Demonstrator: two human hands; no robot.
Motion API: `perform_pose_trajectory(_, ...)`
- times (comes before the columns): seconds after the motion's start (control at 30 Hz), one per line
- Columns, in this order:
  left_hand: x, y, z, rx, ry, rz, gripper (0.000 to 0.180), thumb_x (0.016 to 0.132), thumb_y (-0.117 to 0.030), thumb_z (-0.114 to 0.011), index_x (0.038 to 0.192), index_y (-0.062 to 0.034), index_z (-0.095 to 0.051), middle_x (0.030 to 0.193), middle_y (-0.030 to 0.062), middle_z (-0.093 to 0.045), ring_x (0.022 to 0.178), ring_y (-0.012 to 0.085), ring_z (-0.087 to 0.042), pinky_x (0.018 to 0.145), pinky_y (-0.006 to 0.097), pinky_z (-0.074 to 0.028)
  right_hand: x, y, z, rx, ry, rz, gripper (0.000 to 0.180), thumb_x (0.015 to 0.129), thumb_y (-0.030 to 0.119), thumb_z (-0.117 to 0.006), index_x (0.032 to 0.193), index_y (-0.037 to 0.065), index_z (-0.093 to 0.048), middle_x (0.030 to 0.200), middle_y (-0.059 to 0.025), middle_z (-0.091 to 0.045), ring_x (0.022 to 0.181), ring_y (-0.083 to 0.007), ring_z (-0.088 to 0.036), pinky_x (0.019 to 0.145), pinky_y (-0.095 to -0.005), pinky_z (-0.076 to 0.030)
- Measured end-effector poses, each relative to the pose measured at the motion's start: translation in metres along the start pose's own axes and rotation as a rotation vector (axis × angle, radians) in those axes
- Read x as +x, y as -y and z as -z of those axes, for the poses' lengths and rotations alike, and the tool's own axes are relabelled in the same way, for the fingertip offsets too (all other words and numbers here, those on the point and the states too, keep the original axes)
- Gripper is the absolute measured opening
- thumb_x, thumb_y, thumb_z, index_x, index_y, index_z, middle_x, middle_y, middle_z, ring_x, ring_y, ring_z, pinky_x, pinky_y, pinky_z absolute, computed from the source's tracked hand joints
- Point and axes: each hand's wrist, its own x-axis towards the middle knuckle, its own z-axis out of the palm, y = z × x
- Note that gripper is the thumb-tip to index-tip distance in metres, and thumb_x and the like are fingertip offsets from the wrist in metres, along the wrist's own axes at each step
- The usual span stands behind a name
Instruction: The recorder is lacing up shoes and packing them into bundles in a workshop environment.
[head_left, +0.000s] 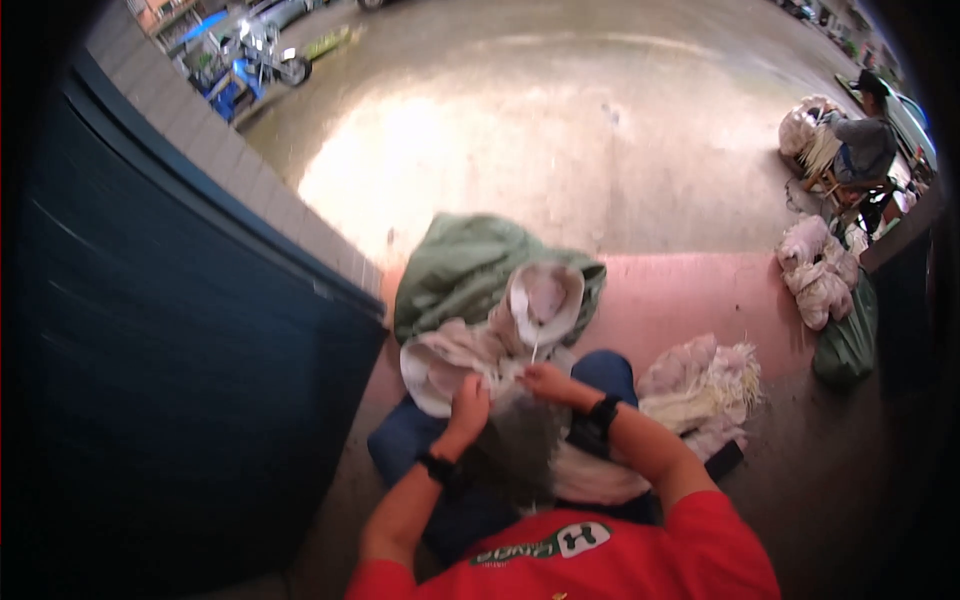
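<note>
Left hand (471,402) curled against pink-and-white cloth bundle (470,342), grip unclear | right hand (547,383) bent beside white strand (535,351), hold unclear | bundle lay by the knees (608,373), overlapping green sack (450,270)

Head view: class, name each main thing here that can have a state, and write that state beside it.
Left hand, fingers curled; grip unclear
Right hand, fingers drawn together; grip blurred
White-rimmed pink pieces, openings gaping
Green sack, rumpled, bulging
Pink pile, heaped, pale strands loose
Motorcycle, upright
Other person, seated
</note>
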Motion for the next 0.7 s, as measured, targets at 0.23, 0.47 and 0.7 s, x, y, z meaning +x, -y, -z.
perform_pose_trajectory(0.23,0.022,-0.023,0.014,-0.334,0.060,0.113,0.011,0.080,-0.006,-0.046,0.090,-0.0036,-0.048,0.062,0.0007,-0.048,0.053,0.0070,-0.044,0.044,0.021,-0.034,0.007,0.028,0.019,0.560,-0.041,0.010,0.016,0.085,0.018,-0.050,0.091,0.004,-0.056,0.067,0.0030,-0.047,0.054,-0.0048,-0.044,0.049,-0.0187,-0.038)
perform_pose_trajectory(0.47,0.004,-0.021,0.025,-0.254,0.144,0.129,0.035,0.076,-0.012,-0.058,0.105,-0.0024,-0.042,0.063,0.0022,-0.051,0.059,0.0077,-0.045,0.054,0.023,-0.037,-0.003,0.023,0.017,0.695,-0.045,-0.004,0.031,0.078,0.013,-0.055,0.106,0.003,-0.045,0.067,0.0021,-0.047,0.053,-0.0052,-0.042,0.046,-0.0183,-0.036)
perform_pose_trajectory(0.7,0.007,-0.021,0.039,-0.386,0.237,0.227,0.030,0.079,-0.010,-0.058,0.104,-0.0008,-0.044,0.069,0.0011,-0.054,0.062,0.0058,-0.047,0.055,0.020,-0.039,0.002,0.037,0.020,0.659,-0.046,-0.008,0.046,0.076,0.009,-0.056,0.115,0.002,-0.033,0.067,-0.0009,-0.050,0.052,-0.0075,-0.043,0.047,-0.0198,-0.036)
